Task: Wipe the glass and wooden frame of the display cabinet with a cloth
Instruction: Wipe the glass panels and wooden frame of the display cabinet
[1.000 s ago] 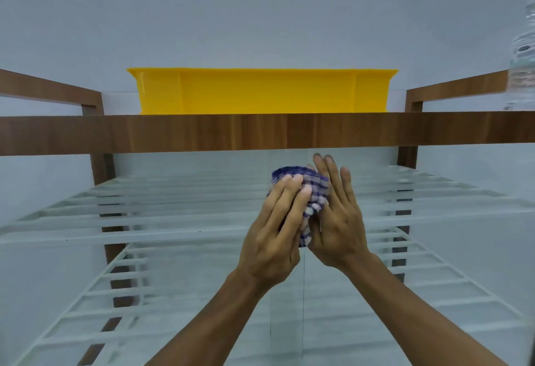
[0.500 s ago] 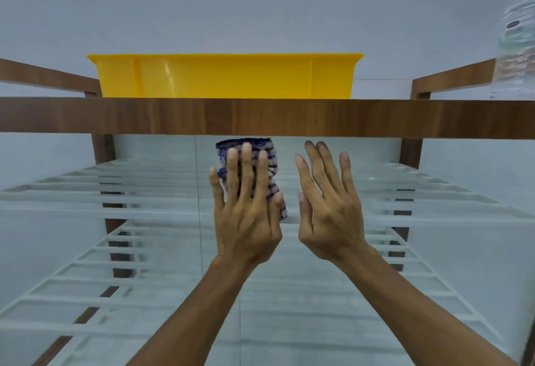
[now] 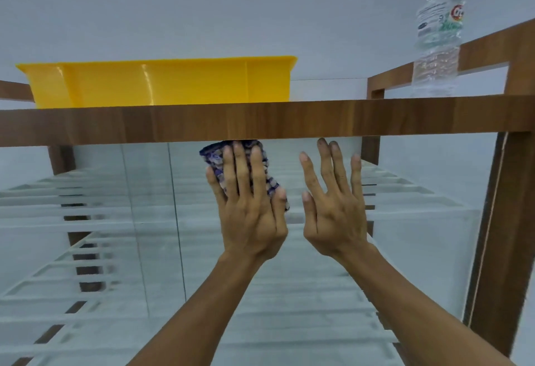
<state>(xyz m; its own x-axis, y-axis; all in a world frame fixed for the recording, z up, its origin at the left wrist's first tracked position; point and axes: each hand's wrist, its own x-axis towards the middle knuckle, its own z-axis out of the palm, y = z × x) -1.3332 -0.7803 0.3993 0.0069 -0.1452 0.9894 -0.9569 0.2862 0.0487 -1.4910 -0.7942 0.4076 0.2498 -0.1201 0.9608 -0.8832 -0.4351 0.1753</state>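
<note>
My flat left hand [image 3: 249,215] has pushed the cloth [image 3: 212,160] up the glass [image 3: 115,221] toward 12 o'clock to the frame [image 3: 376,119], probably next; right hand [image 3: 335,215] spread, empty.

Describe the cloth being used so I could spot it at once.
Find the long brown wooden rail running across the middle. Just beneath it, the left hand presses a bunched blue-and-white checked cloth against the glass. It is the only patterned fabric there.

- Your left hand [image 3: 249,215] pressed the blue checked cloth [image 3: 212,160] flat to the glass [image 3: 150,192], just under the wooden frame [image 3: 173,122].
- Your right hand [image 3: 333,215] was raised beside it, fingers [image 3: 325,163] straight and spread.
- A yellow tray [image 3: 162,84] and a bottle [image 3: 437,41] stood on top.
</note>
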